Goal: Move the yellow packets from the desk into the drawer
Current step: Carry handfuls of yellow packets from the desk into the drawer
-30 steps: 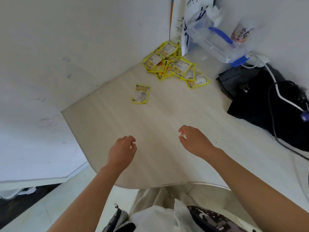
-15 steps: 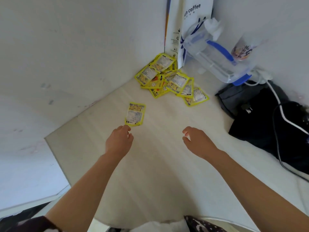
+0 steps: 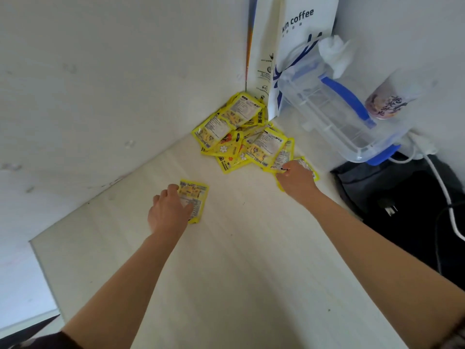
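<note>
A single yellow packet (image 3: 197, 197) lies flat on the pale wooden desk (image 3: 239, 260), apart from the rest. My left hand (image 3: 168, 212) rests on its left side, fingers spread over it. A pile of several yellow packets (image 3: 241, 132) sits in the far corner against the walls. My right hand (image 3: 295, 181) lies on the nearest packet at the pile's right edge (image 3: 308, 166), fingers touching it. No drawer is in view.
A white coffee paper bag (image 3: 299, 26) stands in the corner. A clear plastic box with blue handles (image 3: 334, 112) leans beside it, with a cup (image 3: 387, 102) behind. A black bag (image 3: 402, 202) and white cable (image 3: 442, 187) lie at right. The desk's left edge (image 3: 42, 268) drops off.
Both hands have reached forward across the desk. The left one has landed on the lone packet and the right one on the packet at the pile's right edge. The camera has leaned in closer.
</note>
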{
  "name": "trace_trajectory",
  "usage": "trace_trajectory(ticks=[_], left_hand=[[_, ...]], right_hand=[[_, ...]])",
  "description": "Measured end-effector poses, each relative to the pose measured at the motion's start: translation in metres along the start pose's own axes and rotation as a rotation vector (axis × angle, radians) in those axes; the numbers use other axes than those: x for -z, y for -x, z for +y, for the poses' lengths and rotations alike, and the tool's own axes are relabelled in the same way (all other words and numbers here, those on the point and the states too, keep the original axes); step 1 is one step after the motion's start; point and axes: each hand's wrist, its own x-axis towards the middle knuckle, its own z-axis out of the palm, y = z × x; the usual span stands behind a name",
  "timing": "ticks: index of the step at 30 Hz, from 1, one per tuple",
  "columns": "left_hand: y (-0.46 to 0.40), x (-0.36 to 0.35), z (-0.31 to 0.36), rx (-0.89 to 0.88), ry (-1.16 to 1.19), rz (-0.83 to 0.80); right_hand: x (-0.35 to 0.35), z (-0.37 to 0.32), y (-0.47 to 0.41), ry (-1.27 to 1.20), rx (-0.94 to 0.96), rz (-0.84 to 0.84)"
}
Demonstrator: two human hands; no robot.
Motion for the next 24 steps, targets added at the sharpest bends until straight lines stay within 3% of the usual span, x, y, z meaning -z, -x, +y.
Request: trace_trajectory(ticks=[15, 19, 24], left_hand=[[-0.029, -0.007, 0.003, 0.044, 0.062, -0.094], [-0.033, -0.006, 0.003, 0.011, 0.063, -0.099], [-0.033, -0.004, 0.006, -0.017, 0.062, -0.113]], right_hand=[[-0.013, -0.049, -0.085, 0.173, -0.201, 0.001], [-0.015, -0.050, -0.087, 0.174, -0.153, 0.048], [-0.018, -0.045, -0.085, -0.014, -0.057, 0.114]])
